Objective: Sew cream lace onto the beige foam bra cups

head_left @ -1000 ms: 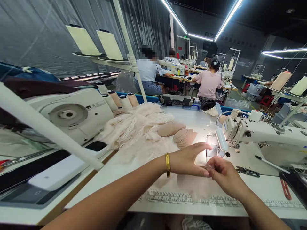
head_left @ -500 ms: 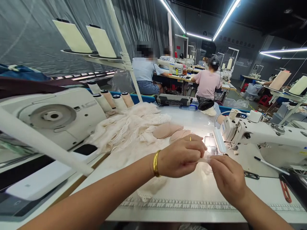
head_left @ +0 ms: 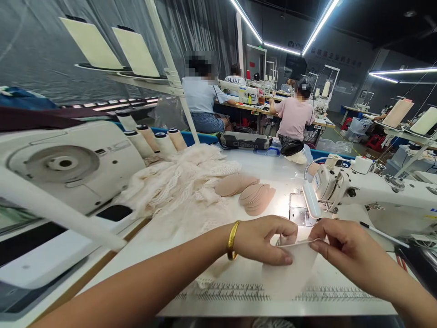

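My left hand [head_left: 264, 239] and my right hand [head_left: 341, 248] pinch the top edge of a thin pale fabric piece [head_left: 290, 271] between them, stretched taut just above the white table [head_left: 341, 291]. A gold bangle [head_left: 232, 239] sits on my left wrist. The white sewing machine [head_left: 368, 191] stands just behind my right hand, its lamp lighting the needle plate [head_left: 297, 210]. Two stacks of tan bra cups [head_left: 251, 193] lie behind my left hand, beside a heap of cream lace [head_left: 184, 187].
Another white machine [head_left: 68, 164] stands at left with several thread cones [head_left: 155, 139] behind it. A printed ruler [head_left: 239, 290] runs along the table's front edge. Red-handled scissors [head_left: 403, 264] lie at right. Two people sit at tables further back.
My hands drew back from the needle towards me and moved apart, pulling the fabric piece's edge straight between them. The left hand went from flat to a pinch.
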The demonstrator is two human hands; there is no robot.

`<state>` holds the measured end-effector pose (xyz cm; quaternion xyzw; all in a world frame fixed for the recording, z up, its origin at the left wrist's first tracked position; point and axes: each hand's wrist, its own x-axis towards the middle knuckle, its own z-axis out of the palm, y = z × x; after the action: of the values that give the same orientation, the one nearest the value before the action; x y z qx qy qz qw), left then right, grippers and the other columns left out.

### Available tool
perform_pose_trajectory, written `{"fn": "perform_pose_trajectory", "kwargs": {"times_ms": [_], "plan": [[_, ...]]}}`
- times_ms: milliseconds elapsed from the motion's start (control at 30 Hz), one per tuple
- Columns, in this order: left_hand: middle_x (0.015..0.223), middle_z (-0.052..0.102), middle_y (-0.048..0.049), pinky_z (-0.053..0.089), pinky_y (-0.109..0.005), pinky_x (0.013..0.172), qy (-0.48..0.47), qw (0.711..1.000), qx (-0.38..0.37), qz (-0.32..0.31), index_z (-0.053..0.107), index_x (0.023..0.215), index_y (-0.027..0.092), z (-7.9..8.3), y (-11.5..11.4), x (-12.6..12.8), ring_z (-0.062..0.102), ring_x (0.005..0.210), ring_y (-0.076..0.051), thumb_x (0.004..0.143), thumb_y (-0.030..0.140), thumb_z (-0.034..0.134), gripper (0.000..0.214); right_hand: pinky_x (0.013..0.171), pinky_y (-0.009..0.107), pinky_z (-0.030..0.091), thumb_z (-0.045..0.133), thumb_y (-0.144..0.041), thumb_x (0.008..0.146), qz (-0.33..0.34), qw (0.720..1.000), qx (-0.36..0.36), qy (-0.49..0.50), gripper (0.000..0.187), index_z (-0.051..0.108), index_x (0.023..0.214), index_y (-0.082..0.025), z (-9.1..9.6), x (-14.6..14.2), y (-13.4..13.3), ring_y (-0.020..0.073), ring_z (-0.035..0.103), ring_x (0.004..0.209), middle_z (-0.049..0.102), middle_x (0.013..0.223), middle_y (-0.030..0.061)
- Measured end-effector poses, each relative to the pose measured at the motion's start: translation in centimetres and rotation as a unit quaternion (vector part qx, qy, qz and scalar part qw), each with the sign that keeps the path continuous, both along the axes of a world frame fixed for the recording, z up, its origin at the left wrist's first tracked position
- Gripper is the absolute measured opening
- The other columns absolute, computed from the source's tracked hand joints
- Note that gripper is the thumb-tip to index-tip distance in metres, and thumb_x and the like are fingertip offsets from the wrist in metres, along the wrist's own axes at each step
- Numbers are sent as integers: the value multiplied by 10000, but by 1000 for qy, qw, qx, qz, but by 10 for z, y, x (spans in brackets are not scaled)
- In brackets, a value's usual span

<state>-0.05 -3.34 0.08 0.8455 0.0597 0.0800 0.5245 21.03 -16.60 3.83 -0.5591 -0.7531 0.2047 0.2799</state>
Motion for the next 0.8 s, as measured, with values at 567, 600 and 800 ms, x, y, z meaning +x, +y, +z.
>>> {"fn": "perform_pose_trajectory", "kwargs": {"times_ms": [567, 600, 800], "plan": [[863, 648, -31, 433, -354, 811, -23, 822, 566, 56, 567, 831, 196, -54, -2, -1, 583, 834, -215, 910, 153, 675, 140, 786, 324, 566, 441, -153, 1015, 102, 966, 199, -132, 302, 714, 1076, -267, -136, 27, 56, 209, 700, 926, 758, 1081, 61], [841, 651, -31, 432, -346, 770, -20, 820, 569, 51, 573, 833, 194, -57, 0, 7, 582, 802, -209, 910, 77, 615, 147, 794, 319, 561, 457, -166, 1018, 111, 969, 184, -120, 286, 714, 1074, -279, -136, 32, 58, 205, 692, 936, 753, 1090, 53], [763, 621, -51, 362, -338, 570, 63, 828, 552, 79, 570, 701, 177, -72, 14, 37, 546, 653, -208, 883, 145, 638, 197, 759, 308, 491, 443, -88, 1005, 90, 960, 193, -182, 342, 682, 1148, -288, -134, 48, 56, 213, 623, 955, 728, 1094, 49]]}}
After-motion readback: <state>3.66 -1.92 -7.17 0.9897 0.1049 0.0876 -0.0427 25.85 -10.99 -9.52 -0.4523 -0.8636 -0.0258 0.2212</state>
